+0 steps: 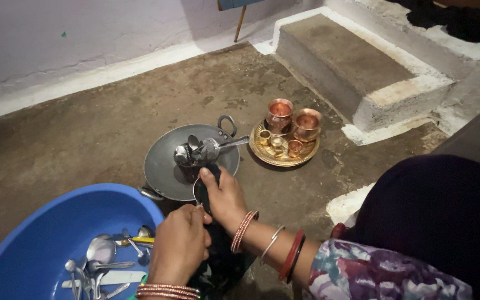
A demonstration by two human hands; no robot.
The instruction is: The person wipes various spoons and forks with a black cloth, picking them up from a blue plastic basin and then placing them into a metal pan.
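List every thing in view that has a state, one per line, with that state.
left hand: closed on the dark cloth
right hand: closed on a small steel vessel and the cloth
wok: upright, holds piled steel utensils
blue tub: upright, holds spoons
brass plate: flat on floor, carries copper pots
copper pots: upright

Home dishwashing spot: concrete floor (84, 133), washtub (40, 233).

A small steel cup (198, 191), rim tilted upward, sits just in front of the grey wok (165, 166), wrapped in a dark cloth (218, 266) hanging below it.
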